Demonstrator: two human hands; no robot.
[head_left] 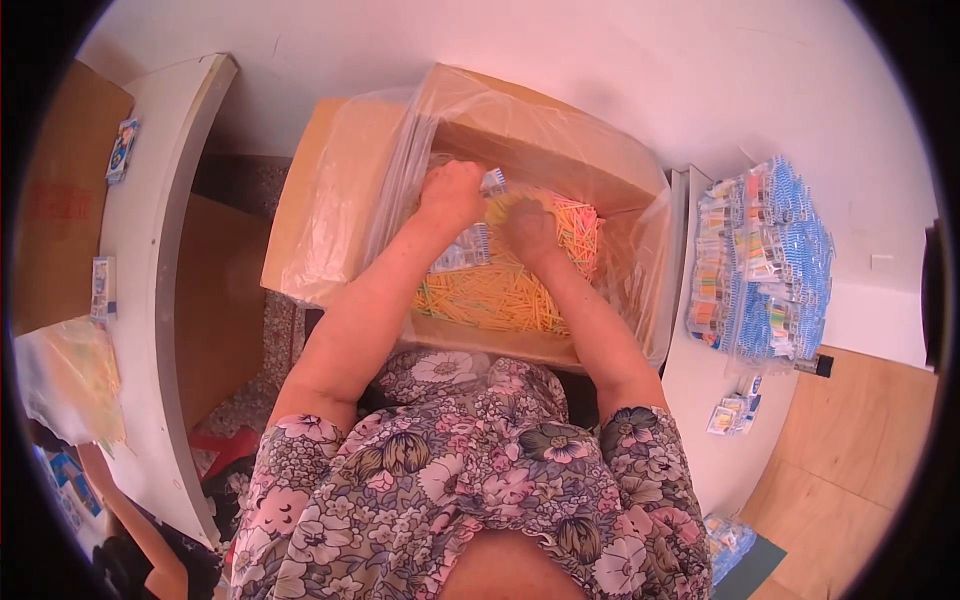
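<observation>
A cardboard box [300, 190] lined with a clear plastic bag stands in front of me, filled with many thin yellow, green and orange sticks [500, 295]. Both my hands are inside it. My left hand [452, 195] is closed around a small clear packet with a blue top [492, 182] held above the sticks. A second small packet [462, 250] lies below that wrist on the sticks. My right hand [530, 228] is curled into the pile, gripping a bunch of sticks.
On the white table to the right lies a heap of filled clear packets with blue tops [765, 260], with a few loose packets [735, 412] nearer me. A white curved table [150, 250] on the left carries small packets [122, 150]. A plastic bag [65, 380] sits at far left.
</observation>
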